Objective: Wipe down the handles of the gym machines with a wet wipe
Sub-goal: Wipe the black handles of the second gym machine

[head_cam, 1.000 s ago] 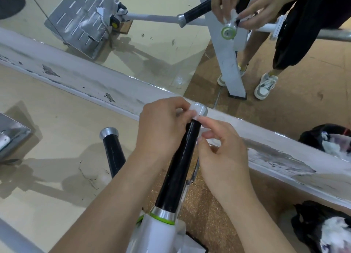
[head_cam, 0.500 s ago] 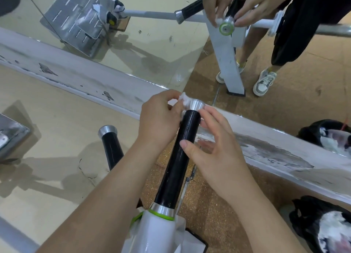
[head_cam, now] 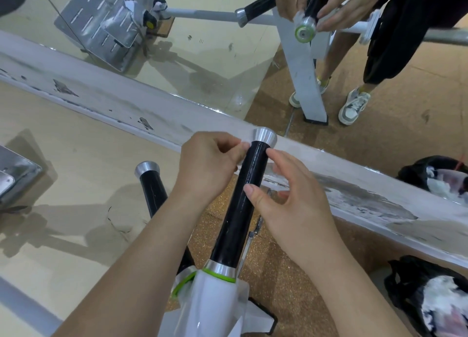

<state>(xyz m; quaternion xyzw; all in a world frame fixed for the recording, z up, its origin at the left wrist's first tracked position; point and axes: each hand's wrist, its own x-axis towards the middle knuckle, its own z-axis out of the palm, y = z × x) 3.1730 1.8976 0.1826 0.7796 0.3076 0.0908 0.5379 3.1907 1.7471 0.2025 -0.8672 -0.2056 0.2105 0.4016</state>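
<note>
At centre, black handle (head_cam: 240, 210), slanting from white machine body (head_cam: 210, 308) at 6 o'clock up to silver end cap (head_cam: 263, 135) near 12. At 10 o'clock of that handle, left hand (head_cam: 210, 164), fingers curled, pinching wet wipe (head_cam: 242, 146) against grip just below cap; only a pale sliver of wipe showing. At 3 o'clock, right hand (head_cam: 293, 200), loose and spread, thumb tip and forefinger tip touching grip, not wrapped round it. Toward 9 o'clock, second handle (head_cam: 152, 184), untouched. Across 12 o'clock, mirror (head_cam: 202, 65) doubling both hands. At 4 o'clock, black bag (head_cam: 410, 273).
</note>
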